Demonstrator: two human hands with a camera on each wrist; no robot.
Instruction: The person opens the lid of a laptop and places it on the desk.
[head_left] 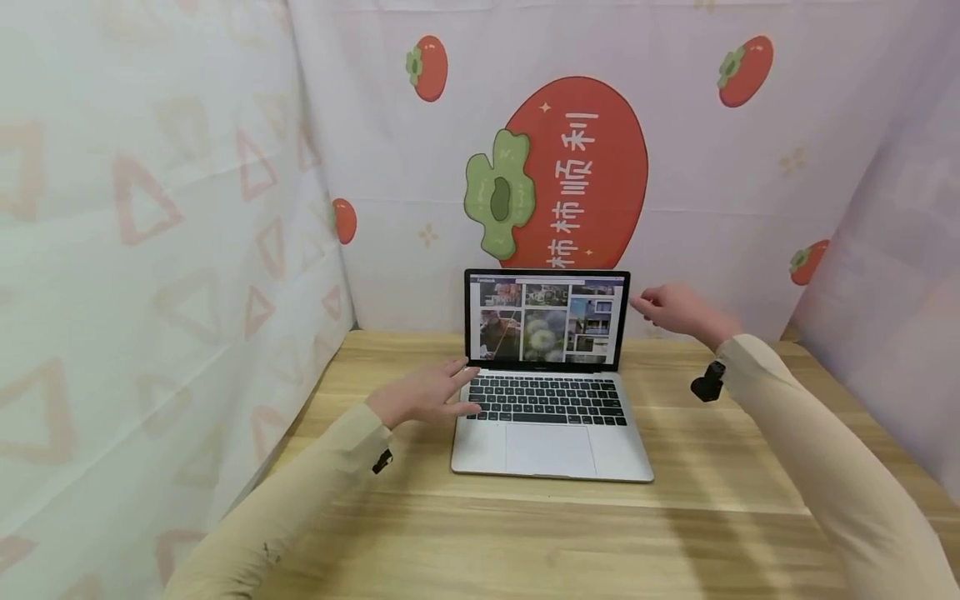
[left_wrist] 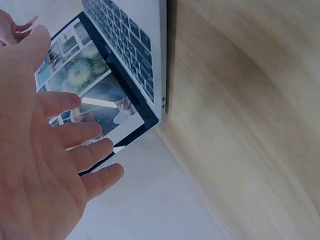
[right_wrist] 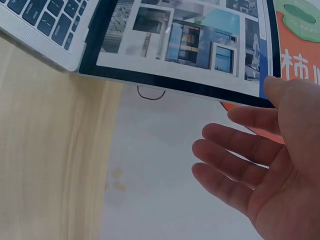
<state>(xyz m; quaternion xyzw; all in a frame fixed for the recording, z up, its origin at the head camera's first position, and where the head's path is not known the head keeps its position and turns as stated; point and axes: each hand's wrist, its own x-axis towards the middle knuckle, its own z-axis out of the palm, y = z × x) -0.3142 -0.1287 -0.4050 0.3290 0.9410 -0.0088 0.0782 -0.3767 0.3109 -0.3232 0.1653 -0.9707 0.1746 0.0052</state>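
An open silver laptop stands on the wooden table, its lit screen showing a grid of photos. My left hand hovers by the left side of the keyboard, fingers spread and reaching over its edge. In the left wrist view that palm shows bare, with the fingers extended. Beside the upper right of the screen is my right hand. The right wrist view has its thumb overlapping the screen's corner, while the other fingers lie loosely bent beyond the edge, holding nothing.
A white cloth wall with printed persimmons rises behind the laptop. Another patterned cloth closes off the left side, and a pale one the right. Small black devices sit at both wrists.
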